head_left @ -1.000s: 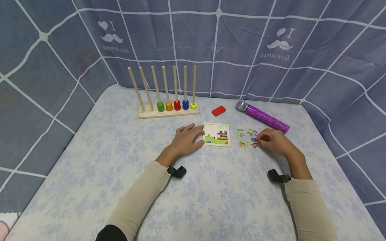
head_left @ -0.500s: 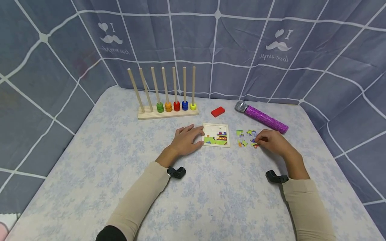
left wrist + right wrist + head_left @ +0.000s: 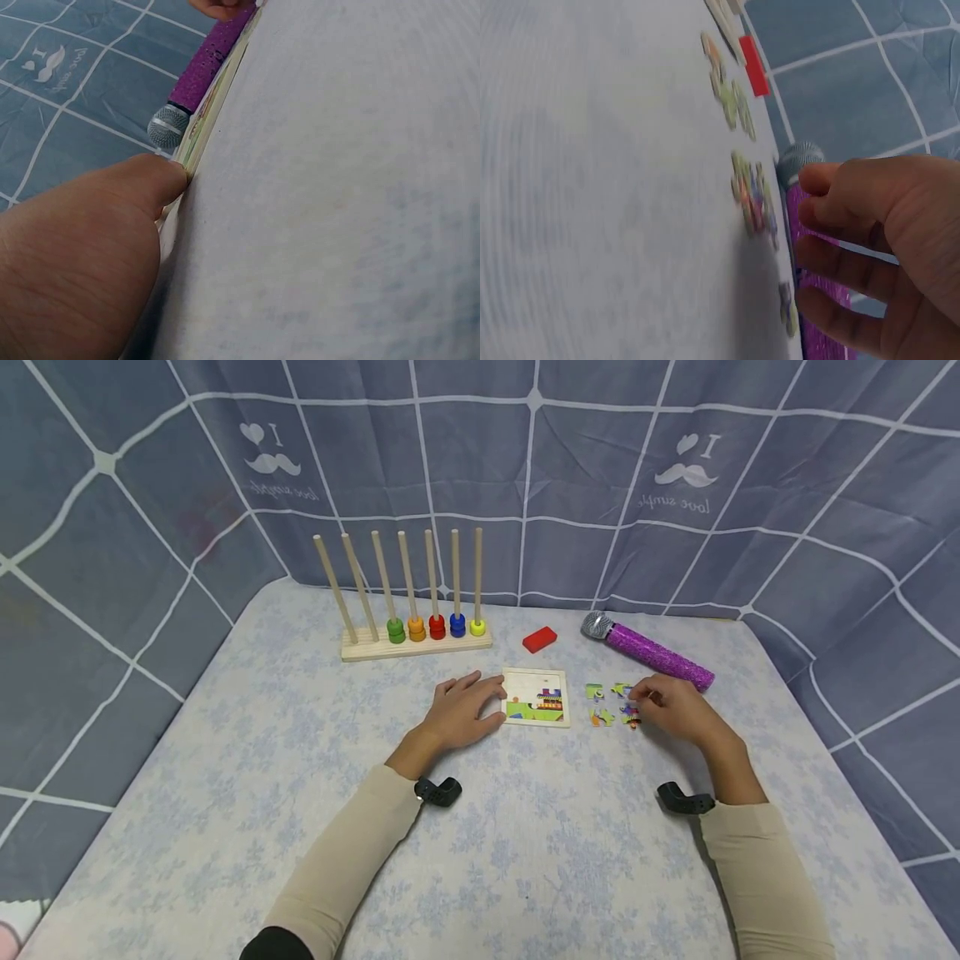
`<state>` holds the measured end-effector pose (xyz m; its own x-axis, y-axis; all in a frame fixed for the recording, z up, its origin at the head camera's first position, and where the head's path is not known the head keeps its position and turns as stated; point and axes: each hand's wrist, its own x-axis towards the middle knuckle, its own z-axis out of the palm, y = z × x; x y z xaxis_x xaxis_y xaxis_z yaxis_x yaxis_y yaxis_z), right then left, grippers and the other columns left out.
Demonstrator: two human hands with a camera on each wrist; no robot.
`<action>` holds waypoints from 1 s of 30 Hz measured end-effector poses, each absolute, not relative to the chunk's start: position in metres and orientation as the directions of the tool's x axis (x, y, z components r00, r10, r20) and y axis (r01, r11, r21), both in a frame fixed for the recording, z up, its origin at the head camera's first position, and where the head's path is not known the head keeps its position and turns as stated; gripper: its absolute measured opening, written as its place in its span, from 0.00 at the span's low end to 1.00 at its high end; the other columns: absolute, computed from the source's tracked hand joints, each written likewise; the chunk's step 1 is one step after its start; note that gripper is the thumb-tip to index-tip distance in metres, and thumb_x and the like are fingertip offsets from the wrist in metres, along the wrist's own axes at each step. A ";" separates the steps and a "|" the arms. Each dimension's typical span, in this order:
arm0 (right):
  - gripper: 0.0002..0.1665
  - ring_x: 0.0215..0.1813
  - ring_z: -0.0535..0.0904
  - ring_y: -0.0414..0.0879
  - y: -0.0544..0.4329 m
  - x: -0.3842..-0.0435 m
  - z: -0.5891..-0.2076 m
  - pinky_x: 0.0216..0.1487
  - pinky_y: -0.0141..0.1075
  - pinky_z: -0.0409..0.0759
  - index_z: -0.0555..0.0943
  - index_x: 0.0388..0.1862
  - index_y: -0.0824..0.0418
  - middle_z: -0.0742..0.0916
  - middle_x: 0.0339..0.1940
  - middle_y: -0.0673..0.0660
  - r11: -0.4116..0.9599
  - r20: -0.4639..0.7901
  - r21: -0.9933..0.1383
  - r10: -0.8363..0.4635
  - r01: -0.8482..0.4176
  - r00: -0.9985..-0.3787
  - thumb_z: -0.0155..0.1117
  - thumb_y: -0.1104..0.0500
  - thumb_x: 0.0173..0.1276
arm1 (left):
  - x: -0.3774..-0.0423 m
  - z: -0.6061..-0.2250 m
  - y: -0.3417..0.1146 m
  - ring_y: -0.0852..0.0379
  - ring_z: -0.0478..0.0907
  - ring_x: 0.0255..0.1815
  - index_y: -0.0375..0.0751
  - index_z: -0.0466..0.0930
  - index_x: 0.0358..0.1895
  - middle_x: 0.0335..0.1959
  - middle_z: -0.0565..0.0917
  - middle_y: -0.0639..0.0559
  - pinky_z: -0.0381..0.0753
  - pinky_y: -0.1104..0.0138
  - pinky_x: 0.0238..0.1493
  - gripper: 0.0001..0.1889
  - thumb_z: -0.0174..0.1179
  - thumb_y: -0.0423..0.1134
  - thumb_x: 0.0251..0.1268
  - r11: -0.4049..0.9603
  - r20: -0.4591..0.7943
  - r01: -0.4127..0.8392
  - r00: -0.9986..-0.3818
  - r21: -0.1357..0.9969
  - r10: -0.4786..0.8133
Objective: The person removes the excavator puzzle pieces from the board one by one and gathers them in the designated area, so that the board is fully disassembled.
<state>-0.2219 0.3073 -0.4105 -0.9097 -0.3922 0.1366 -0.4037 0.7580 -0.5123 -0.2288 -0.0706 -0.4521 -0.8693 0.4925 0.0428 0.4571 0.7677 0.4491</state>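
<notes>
Against wooden jigsaw tray (image 3: 521,683), touching with left hand (image 3: 463,707), fingers spread, likely to steady it | beside loose pieces (image 3: 605,718), poising right hand (image 3: 673,704) loosely curled, seemingly holding nothing

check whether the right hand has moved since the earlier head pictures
Yes, slightly: judged against the purple glittery cylindrical microphone in the head view, the bare right hand has shifted farther from the person, closer to the microphone.

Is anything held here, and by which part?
Nothing visibly held: the left hand touches the puzzle frame at its left edge; the right hand hovers near jigsaw pieces.
</notes>
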 end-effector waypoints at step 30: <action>0.18 0.44 0.77 0.53 0.195 -0.253 -0.401 0.49 0.47 0.76 0.83 0.53 0.69 0.81 0.42 0.59 0.812 -0.128 -0.398 -0.510 -0.427 -0.851 0.71 0.60 0.68 | -0.227 -0.451 -0.072 0.48 0.52 0.80 0.56 0.75 0.61 0.78 0.64 0.59 0.48 0.45 0.71 0.17 0.57 0.54 0.74 0.758 0.059 0.467 -0.865 0.456 0.497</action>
<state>-0.2532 0.1954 -0.4007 -0.8510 -0.5095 -0.1276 -0.4267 0.8123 -0.3976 -0.2267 -0.0715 -0.4508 -0.8655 0.4975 0.0593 0.4668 0.7578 0.4559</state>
